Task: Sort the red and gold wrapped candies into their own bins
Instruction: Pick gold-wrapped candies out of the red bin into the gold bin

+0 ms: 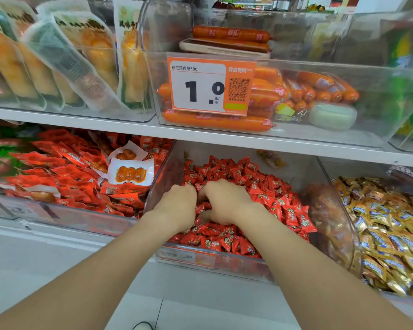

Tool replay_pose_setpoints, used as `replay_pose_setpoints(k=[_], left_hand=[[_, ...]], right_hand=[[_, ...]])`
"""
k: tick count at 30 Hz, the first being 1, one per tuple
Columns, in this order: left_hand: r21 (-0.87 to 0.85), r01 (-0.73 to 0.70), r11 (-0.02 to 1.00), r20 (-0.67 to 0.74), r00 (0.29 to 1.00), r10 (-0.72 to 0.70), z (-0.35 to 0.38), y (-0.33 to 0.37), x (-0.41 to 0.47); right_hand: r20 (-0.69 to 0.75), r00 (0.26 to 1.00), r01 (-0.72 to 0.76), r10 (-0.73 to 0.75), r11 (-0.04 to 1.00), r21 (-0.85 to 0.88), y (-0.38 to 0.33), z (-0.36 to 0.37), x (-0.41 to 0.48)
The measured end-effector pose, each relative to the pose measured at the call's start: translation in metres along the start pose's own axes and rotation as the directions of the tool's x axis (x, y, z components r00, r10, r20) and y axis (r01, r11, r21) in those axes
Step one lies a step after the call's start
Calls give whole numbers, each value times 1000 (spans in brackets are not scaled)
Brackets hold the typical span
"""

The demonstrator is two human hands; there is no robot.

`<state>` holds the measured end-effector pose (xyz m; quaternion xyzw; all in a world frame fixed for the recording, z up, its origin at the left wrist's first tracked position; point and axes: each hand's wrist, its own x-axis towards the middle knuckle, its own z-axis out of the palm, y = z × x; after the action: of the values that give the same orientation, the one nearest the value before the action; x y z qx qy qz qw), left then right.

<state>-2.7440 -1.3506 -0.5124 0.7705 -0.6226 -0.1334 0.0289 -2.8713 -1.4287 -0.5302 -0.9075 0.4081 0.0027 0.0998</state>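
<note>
A clear bin [160, 177] on the lower shelf holds a heap of red wrapped candies [267, 194]. Both my hands are dug into that heap, side by side. My left hand [177, 206] has its fingers curled down into the candies, fingertips hidden. My right hand [227, 203] is curled over the pile too, with red candies showing under the palm. To the right, another clear bin [343, 217] is full of gold wrapped candies [386, 229]. One gold piece [271, 158] lies at the back of the red bin.
Left of the red bin, a bin of red-orange snack packets [69, 177]. The upper shelf carries a bin of orange sausages [260, 96] with an orange price tag [208, 86], and pouches of snacks [57, 63] at the left. White floor lies below.
</note>
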Motion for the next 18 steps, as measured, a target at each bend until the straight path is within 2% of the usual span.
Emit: replay_pose_setpoints(k=[3,5,9,12,14,18], left_hand=[[-50,16,999,29,999,-15,-2,-4,1],[-84,-1,996,19,1000,3,-2,-6,2],[-169,-25,985,-25,999,21,-6,-8,4],[-238,-42,970,7,999,45,-10,-7,3],[-265,-55,963,24,998,64,-10,-4,4],[-211,-94,973,34,994,104,-5,6,5]], right_hand=[[38,999,12,-9,998,-70,4,-4,-2],[57,998,33,-31,998,-44,12,-10,-7],[8,1000,16,-18,971,238,30,-30,-27],[-24,999,-30,41,938,347,41,-44,-47],[-22,997,-62,75,932,356,47,-48,-60],[4,992,-123,126,961,249,54,-53,-84]])
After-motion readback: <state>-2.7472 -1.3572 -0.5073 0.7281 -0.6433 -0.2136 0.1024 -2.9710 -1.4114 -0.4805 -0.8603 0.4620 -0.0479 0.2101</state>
